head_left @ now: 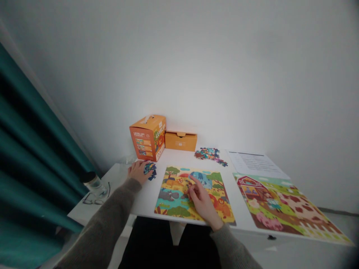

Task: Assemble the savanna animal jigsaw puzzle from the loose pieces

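From where I stand, the animal puzzle (179, 203) lies flat beneath the right hand (200, 198), its picture spreading out around those fingers on every side. The index finger stretches forward while the thumb and the others curl inward; whether a piece is pinched there, I can't tell. The left hand (138, 171) rests its fingers loosely over the near side of a heap of dark puzzle pieces (150, 171), and I can't say if it grips any.

I'd guess the puzzle is light, thin card: fairly stiff piece by piece, but likely to bend or part at the seams if lifted by one corner. Best held flat from two opposite edges, single pieces by their rims (the knobs look easy to crease).

The right palm hides the middle of the picture, the left fingers cover part of the heap, and seams are too fine to make out.
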Tool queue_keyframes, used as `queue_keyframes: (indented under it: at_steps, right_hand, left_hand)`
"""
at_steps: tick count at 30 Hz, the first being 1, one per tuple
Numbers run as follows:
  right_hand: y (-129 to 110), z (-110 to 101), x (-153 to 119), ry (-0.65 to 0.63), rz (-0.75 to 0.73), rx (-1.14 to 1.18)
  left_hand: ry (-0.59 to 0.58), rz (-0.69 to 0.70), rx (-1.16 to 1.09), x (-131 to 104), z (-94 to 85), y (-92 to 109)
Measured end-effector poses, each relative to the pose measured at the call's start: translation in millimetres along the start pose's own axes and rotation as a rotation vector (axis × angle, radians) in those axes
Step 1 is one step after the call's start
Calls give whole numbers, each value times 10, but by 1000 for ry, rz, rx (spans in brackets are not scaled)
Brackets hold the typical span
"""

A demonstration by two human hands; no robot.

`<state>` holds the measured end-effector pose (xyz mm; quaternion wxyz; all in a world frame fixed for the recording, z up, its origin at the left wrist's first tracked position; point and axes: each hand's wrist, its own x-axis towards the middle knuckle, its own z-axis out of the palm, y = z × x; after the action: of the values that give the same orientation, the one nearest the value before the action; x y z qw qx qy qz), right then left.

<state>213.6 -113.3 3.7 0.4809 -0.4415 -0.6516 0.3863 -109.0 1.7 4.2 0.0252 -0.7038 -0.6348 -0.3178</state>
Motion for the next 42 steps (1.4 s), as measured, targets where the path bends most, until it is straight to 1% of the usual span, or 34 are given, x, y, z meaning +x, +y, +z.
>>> queue_keyframes:
  at_steps: [6, 10, 13, 15, 16, 17, 19, 20, 22, 25, 26, 28, 30, 31, 33, 35, 38, 42]
  right_hand:
    - [-4, -6, -7, -3, -2, -14]
    - [-3, -10, -5, 2, -10, -43]
    - [12, -7, 1, 6, -18, -42]
    - [9, 4, 0, 8, -27, -43]
    - [2, 9, -4, 19, -33, -55]
    - [-11, 10, -12, 39, -40, -79]
    - [-44, -18, -37, 106, -53, -163]
    - [-61, -56, -54, 144, -61, -217]
    - [-84, -194, -89, 205, -82, -347]
    - [-73, -546, -132, 227, -109, -651]
    - [-57, -682, -145, 230, -85, -774]
    - [-11, -937, -177, 226, 28, -994]
    - [39, -1124, -218, 210, 138, -1159]
    - [60, -1183, -241, 198, 182, -1222]
    - [88, -1241, -287, 164, 238, -1309]
    - [94, -1247, -322, 134, 264, -1359]
    - [77, -1243, -346, 116, 267, -1402]
    - [70, -1264, -355, 125, 247, -1426]
  left_hand:
    - [13, 32, 12, -24, -53, 71]
    - [1, 39, 70, 15, -112, 81]
    - [43, 98, 4, -13, -164, 132]
    - [56, 185, -92, -130, -180, 208]
    - [45, 231, -141, -223, -178, 254]
    - [18, 274, -196, -333, -169, 301]
    - [-55, 316, -271, -574, -136, 386]
    - [-85, 323, -295, -688, -116, 419]
    - [-85, 329, -311, -865, -76, 462]
    - [-48, 328, -219, -982, -27, 500]
    - [-41, 321, -183, -992, -12, 516]
    - [-41, 297, -142, -991, 16, 565]
    - [-57, 277, -139, -987, 43, 634]
    - [-66, 273, -140, -987, 55, 672]
    - [-77, 270, -142, -995, 75, 750]
    - [-87, 273, -148, -1008, 88, 823]
    - [-106, 282, -171, -1030, 104, 923]
    - [-142, 320, -195, -1046, 122, 1027]
